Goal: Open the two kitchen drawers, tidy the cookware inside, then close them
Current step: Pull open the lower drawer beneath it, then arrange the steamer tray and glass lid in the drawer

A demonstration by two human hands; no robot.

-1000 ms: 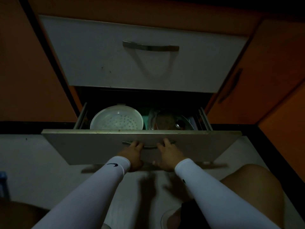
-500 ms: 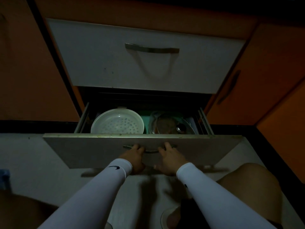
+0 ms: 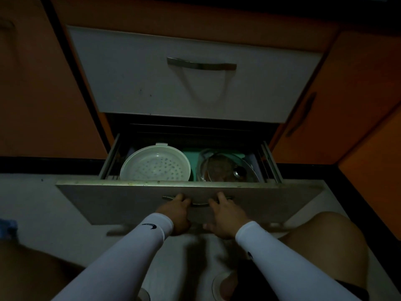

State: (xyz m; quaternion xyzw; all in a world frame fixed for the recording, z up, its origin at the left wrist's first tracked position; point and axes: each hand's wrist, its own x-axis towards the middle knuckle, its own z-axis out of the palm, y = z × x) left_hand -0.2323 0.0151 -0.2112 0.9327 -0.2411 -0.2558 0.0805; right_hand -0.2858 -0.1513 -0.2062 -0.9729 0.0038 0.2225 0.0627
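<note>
Left hand (image 3: 176,215) hooked on the lower drawer's handle (image 3: 198,203), fingers (image 3: 180,197) curled over the bar near its left end. Right hand (image 3: 225,218) likewise on the bar toward its right end, fingers (image 3: 221,197) wrapped over the top, thumb loose below. Lower drawer (image 3: 134,200) partly out, front panel well clear of the cabinet. Inside, from the left: a white perforated steamer tray (image 3: 155,167), then a glass lid (image 3: 227,168) with a metal knob, lying on something dark beneath; what lies under it too dim to tell. Upper drawer (image 3: 130,77) above, shut, its handle (image 3: 201,64) untouched.

Best done by pulling straight back with even force on both sides, to keep the runners from binding. Slow near full travel, so tray and lid do not slide or rattle. Knees kept clear of the advancing panel.
</note>
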